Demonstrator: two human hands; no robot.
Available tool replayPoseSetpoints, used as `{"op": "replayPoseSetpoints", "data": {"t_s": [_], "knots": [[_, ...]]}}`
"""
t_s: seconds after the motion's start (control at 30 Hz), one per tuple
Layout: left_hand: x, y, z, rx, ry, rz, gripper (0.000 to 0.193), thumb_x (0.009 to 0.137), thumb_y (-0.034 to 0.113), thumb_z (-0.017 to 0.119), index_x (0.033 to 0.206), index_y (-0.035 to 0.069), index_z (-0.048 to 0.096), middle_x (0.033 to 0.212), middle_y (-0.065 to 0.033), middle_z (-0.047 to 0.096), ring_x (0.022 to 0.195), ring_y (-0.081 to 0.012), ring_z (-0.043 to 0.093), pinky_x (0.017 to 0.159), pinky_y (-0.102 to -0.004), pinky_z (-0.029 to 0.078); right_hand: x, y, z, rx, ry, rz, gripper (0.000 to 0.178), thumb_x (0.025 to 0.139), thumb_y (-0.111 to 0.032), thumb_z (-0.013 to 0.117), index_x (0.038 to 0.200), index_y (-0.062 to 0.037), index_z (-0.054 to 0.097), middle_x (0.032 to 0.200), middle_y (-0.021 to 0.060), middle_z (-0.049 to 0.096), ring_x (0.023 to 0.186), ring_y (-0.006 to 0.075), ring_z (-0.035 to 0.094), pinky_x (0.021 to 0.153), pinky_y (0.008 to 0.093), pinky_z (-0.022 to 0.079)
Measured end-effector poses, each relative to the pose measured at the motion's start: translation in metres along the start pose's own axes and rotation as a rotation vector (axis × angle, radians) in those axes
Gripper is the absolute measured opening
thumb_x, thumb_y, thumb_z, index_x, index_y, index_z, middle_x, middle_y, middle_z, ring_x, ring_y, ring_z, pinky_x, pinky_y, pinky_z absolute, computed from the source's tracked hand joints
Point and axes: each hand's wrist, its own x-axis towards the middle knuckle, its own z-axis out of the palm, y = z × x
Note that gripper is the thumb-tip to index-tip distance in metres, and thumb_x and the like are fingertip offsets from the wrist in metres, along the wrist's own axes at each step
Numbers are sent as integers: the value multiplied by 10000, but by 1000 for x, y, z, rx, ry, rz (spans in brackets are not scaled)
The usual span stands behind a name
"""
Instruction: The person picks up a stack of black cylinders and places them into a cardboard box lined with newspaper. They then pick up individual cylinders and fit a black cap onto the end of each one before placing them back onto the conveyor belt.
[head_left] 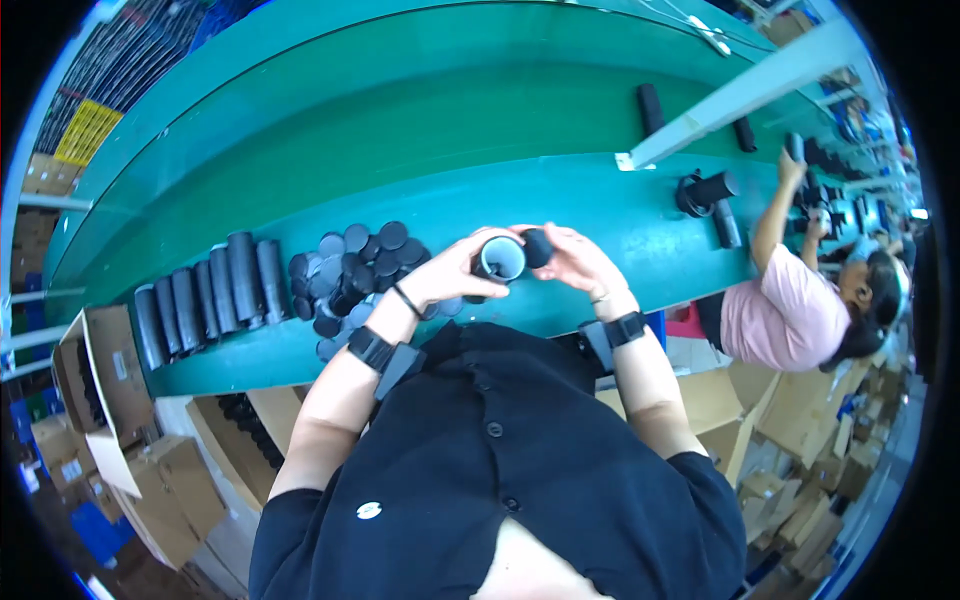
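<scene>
My left hand point(448, 272) is wrapped round a black tube point(481, 262), whose open end faces up and shows a pale inside. Just to the right of that opening, my right hand point(580, 262) grips a round black cap point(538, 248) between its fingers. The cap is tilted and lies very close to the tube's rim; whether the two touch I cannot tell. Left of my left hand, a loose pile of round black caps point(385, 264) is spread on the green table point(570, 185).
Several black tubes point(222, 290) lie side by side at the left. Farther right are more tubes point(715, 187) and a slanted metal post point(740, 100). A co-worker in a pink shirt point(785, 310) handles a tube there. Cardboard boxes point(125, 375) stand below the table's near edge.
</scene>
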Motion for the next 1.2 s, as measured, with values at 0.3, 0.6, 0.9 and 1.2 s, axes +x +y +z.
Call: {"op": "replayPoseSetpoints", "data": {"t_s": [0.3, 0.6, 0.9, 1.2], "knots": [[1, -10, -5, -533, 22, -126, 673, 703, -109, 715, 1314, 50, 482, 1226, -29, 562, 1141, -133, 534, 964, -280, 451, 1, 7, 11, -150, -137, -150, 825, 808, -276, 751, 1475, -66, 312, 1288, 60, 503, 1033, 175, 546, 823, 261, 475], [4, -15, 4, -357, 203, -62, 659, 725, -58, 742, 1311, 79, 474, 1188, -15, 536, 1111, -137, 522, 937, -287, 459, 12, 0, 8, -210, 31, -433, 795, 746, -252, 809, 1407, -51, 414, 1335, 99, 504, 1249, 229, 478, 1048, 359, 381], [14, -56, -5, 381, 389, 68, 711, 751, 117, 793, 1335, 75, 390, 1231, -78, 475, 1179, -181, 473, 994, -316, 408, -10, -2, 6, -323, 160, -241, 599, 870, -220, 676, 1393, -47, 440, 1286, 117, 539, 1015, 216, 612, 862, 313, 501], [15, -66, -25, 89, 376, 54, 711, 757, 61, 782, 1337, 83, 373, 1179, -48, 521, 1108, -136, 509, 929, -292, 442, -6, -10, 24, -599, 208, -242, 518, 882, -79, 620, 1374, -29, 467, 1250, 85, 562, 953, 151, 613, 865, 294, 495]]}}
